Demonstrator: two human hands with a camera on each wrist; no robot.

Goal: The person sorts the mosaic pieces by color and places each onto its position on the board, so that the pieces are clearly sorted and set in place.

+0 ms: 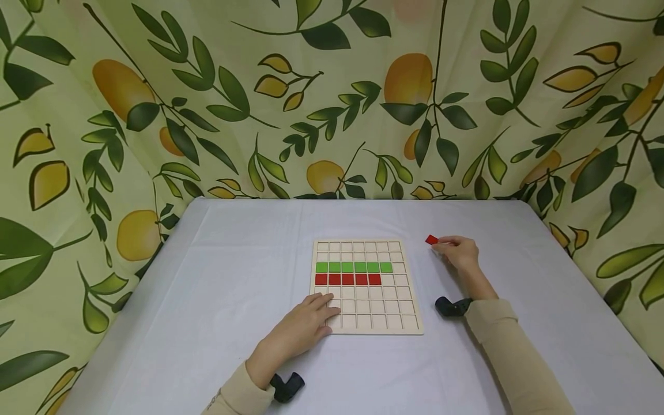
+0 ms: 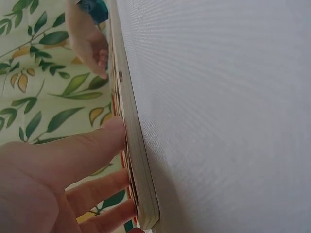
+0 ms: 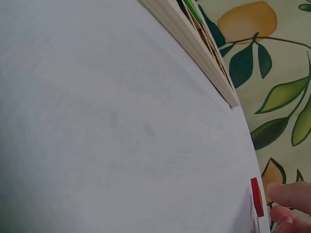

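A wooden grid board (image 1: 371,322) lies flat on the table. One row holds several green square tiles (image 1: 360,267), and the row just nearer to me holds several red square tiles (image 1: 355,279). My left hand (image 1: 301,325) rests on the board's near left corner, fingers spread loosely over the cells. To the right of the board's far corner, my right hand (image 1: 459,252) pinches a single red square tile (image 1: 431,240) between thumb and fingertips. In the right wrist view that tile (image 3: 256,197) stands close to the white surface, tilted; whether it touches is unclear.
A white cloth covers the table (image 1: 238,253). Behind and beside it hangs a curtain (image 1: 332,104) with leaves and orange fruit. Black wrist devices (image 1: 452,306) are worn on both arms, below beige sleeves (image 1: 510,346).
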